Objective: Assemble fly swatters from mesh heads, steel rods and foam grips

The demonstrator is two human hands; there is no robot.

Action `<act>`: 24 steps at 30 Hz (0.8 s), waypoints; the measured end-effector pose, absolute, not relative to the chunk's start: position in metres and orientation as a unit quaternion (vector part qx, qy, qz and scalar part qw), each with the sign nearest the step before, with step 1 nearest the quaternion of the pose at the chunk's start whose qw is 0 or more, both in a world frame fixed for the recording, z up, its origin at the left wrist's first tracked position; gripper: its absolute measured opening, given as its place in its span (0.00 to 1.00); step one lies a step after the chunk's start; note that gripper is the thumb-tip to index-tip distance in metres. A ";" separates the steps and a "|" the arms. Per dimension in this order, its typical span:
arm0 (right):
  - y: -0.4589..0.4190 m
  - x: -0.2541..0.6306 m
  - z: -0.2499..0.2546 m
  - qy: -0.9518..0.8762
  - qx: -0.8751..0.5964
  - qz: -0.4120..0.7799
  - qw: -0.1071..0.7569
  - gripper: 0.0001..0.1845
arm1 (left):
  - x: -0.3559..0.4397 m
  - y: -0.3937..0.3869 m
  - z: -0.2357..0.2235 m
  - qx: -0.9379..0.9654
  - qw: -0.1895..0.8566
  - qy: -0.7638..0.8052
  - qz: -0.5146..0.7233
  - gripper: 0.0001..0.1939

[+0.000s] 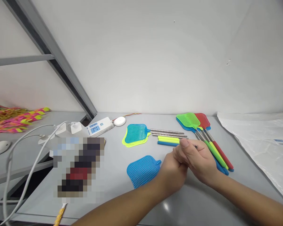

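Observation:
My left hand [174, 172] is closed at the neck of a blue fly swatter head [143, 171], whose perforated paddle sticks out to the left, tilted over the table. Pressed against it, my right hand [200, 160] is closed too, and the small dark end of a thin rod [196, 147] pokes out between its fingers. My fingers hide the rest of the rod and its joint with the head. Just behind my hands lie a yellow handle sleeve [168, 138], a blue handle sleeve [168, 143] and several metal rods [167, 131].
Loose blue and yellow swatter heads [136, 133] lie behind. Several whole fly swatters [214, 147] are stacked at right, beside a white plastic bag [257, 141]. To the left are a blurred-out phone-like object [81, 168], a power strip [100, 126], a white puck [119, 121] and cables [33, 169].

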State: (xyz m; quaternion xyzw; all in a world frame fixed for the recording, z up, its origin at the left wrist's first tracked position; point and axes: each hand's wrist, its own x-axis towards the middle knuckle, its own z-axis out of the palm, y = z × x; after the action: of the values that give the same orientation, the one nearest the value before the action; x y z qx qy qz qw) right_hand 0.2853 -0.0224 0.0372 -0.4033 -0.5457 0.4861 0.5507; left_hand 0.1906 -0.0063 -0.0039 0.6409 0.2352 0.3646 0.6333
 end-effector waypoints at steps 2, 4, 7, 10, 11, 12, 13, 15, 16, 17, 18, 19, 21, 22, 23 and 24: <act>-0.022 0.286 0.036 -0.545 -0.407 0.482 0.553 0.27 | 0.191 -0.006 -0.005 0.638 0.640 0.235 0.358 0.14; -0.021 0.286 0.033 -0.547 -0.407 0.474 0.557 0.27 | 0.191 -0.005 -0.007 0.637 0.639 0.243 0.356 0.13; -0.022 0.284 0.028 -0.553 -0.426 0.438 0.567 0.22 | 0.191 -0.004 -0.009 0.632 0.631 0.252 0.372 0.10; -0.025 0.283 0.025 -0.591 -0.467 0.365 0.548 0.13 | 0.191 -0.004 -0.009 0.613 0.643 0.239 0.393 0.09; -0.026 0.283 0.025 -0.614 -0.475 0.333 0.535 0.10 | 0.191 -0.004 -0.008 0.609 0.647 0.231 0.396 0.09; -0.026 0.285 0.025 -0.641 -0.482 0.297 0.519 0.08 | 0.191 -0.004 -0.007 0.609 0.649 0.224 0.397 0.09; -0.026 0.286 0.026 -0.665 -0.488 0.258 0.503 0.06 | 0.192 -0.004 -0.005 0.610 0.650 0.216 0.398 0.09; -0.026 0.291 0.027 -0.704 -0.499 0.192 0.467 0.07 | 0.191 -0.003 -0.001 0.616 0.650 0.200 0.397 0.11; -0.026 0.295 0.027 -0.719 -0.504 0.173 0.446 0.07 | 0.191 -0.002 0.002 0.623 0.645 0.195 0.397 0.13; -0.026 0.298 0.027 -0.733 -0.506 0.163 0.424 0.07 | 0.190 -0.001 0.005 0.637 0.632 0.191 0.398 0.14; -0.026 0.302 0.026 -0.748 -0.503 0.159 0.404 0.07 | 0.188 0.000 0.007 0.661 0.608 0.189 0.396 0.16; -0.027 0.306 0.026 -0.761 -0.496 0.159 0.386 0.08 | 0.187 0.000 0.010 0.694 0.576 0.188 0.388 0.17; -0.031 0.314 0.024 -0.780 -0.475 0.160 0.376 0.09 | 0.182 0.001 0.015 0.764 0.504 0.196 0.351 0.18; -0.033 0.317 0.023 -0.778 -0.465 0.165 0.390 0.10 | 0.179 0.002 0.018 0.793 0.474 0.202 0.326 0.18; -0.035 0.320 0.023 -0.767 -0.458 0.173 0.416 0.10 | 0.176 0.003 0.022 0.816 0.450 0.205 0.299 0.19; -0.038 0.323 0.023 -0.746 -0.454 0.182 0.452 0.10 | 0.172 0.006 0.027 0.837 0.427 0.204 0.276 0.20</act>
State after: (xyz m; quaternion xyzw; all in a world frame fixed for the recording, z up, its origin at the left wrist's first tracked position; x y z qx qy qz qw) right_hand 0.3234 -0.0375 0.0232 -0.4545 -0.7458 0.1825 0.4516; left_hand 0.1722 0.0062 0.0271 0.8366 0.2037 0.2756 0.4273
